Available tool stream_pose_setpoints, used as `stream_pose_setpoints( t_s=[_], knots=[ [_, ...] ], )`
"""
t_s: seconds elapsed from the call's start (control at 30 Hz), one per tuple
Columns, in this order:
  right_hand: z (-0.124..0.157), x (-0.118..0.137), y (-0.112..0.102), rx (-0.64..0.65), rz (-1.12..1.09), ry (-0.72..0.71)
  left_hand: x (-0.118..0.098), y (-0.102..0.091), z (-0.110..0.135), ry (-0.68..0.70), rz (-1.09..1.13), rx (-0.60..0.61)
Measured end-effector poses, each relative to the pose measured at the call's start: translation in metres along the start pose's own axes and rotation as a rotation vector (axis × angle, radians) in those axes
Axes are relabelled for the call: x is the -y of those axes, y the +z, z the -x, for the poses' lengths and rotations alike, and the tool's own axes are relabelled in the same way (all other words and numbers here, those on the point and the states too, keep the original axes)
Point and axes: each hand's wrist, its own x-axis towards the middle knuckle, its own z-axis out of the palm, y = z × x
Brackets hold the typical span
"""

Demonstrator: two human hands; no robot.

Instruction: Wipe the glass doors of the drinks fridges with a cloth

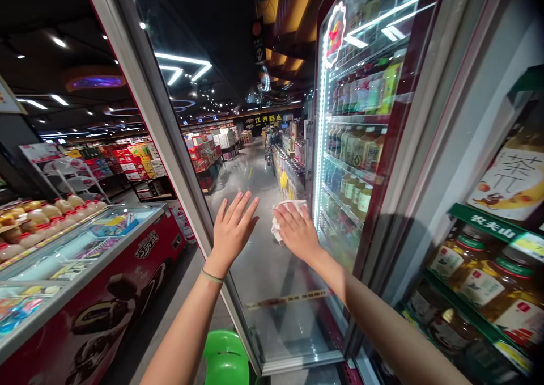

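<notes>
My right hand [300,235] lies flat over a crumpled white cloth [276,228] and presses it to the clear glass door [289,328] of a drinks cooler. The cloth's edges show around my fingers; the rest is hidden under the palm. My left hand [233,229] is stretched out with fingers apart, next to the door's metal frame [164,141]. It holds nothing, and whether the palm touches the glass or the frame I cannot tell. A thin band [212,275] circles my left wrist.
A green plastic stool or tub [226,359] stands below the door. At left is a red chest freezer [140,283] with jars on top. Lit bottle shelves [352,175] show at right, and a bottle rack [476,226] stands close by my right arm. Store aisles lie beyond.
</notes>
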Motion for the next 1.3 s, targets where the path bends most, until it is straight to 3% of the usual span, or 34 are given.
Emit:
stream_pose_setpoints(
  t_s=[0.07, 0.17, 0.23, 0.4, 0.53, 0.67, 0.8, 0.97, 1.13, 1.3],
  knots=[
    [-0.008, 0.005, 0.000, 0.047, -0.018, -0.068, 0.003, -0.004, 0.004, -0.017, 0.019, -0.007],
    [-0.020, 0.009, -0.001, -0.052, 0.014, 0.070, 0.010, -0.011, 0.014, -0.053, 0.025, -0.006],
    [-0.023, 0.015, 0.000, -0.104, 0.033, 0.082, 0.016, -0.016, 0.023, -0.062, 0.006, -0.001],
    [-0.040, 0.040, 0.004, -0.027, 0.017, -0.165, 0.029, -0.024, 0.039, -0.045, 0.019, -0.011],
    [-0.056, 0.045, 0.004, -0.082, 0.015, -0.044, 0.039, -0.030, 0.046, -0.026, 0.083, -0.045],
    [-0.060, 0.049, 0.006, -0.002, -0.021, -0.290, 0.049, -0.038, 0.052, -0.005, 0.102, -0.073],
    [-0.081, 0.065, 0.007, -0.003, -0.058, -0.123, 0.055, -0.039, 0.058, -0.038, 0.070, -0.149],
    [-0.105, 0.074, 0.005, 0.113, -0.127, -0.463, 0.056, -0.036, 0.075, -0.082, 0.082, -0.202],
    [-0.126, 0.076, 0.005, -0.019, -0.055, -0.282, 0.061, -0.039, 0.093, -0.121, 0.173, -0.173],
    [-0.120, 0.083, 0.006, 0.069, -0.099, -0.525, 0.069, -0.041, 0.100, -0.162, 0.221, -0.165]
  ],
)
